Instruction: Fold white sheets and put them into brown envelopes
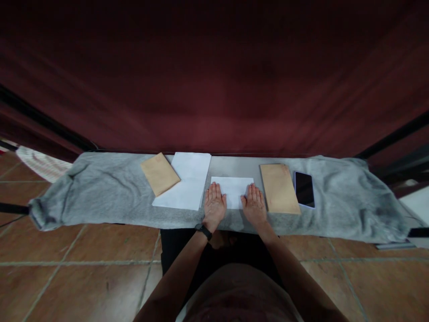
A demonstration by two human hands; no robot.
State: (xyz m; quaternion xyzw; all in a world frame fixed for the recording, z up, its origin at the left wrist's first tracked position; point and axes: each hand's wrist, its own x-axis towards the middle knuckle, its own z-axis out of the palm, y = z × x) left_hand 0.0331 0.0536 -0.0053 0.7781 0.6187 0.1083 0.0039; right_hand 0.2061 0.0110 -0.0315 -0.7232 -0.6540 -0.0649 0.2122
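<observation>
A small white sheet of paper, which looks folded, lies flat in front of me. My left hand rests palm down on its left end, fingers stretched out. On its right end lies my right hand, also flat with the fingers extended. Larger white sheets are stacked just left of my left hand. A brown envelope lies tilted across their left side. Close to my right hand is a thicker-looking stack of brown envelopes.
A phone with a dark screen lies right of the brown stack. Grey cloth covers the narrow table. Behind it hangs a dark red curtain. Brown tiles form the floor below.
</observation>
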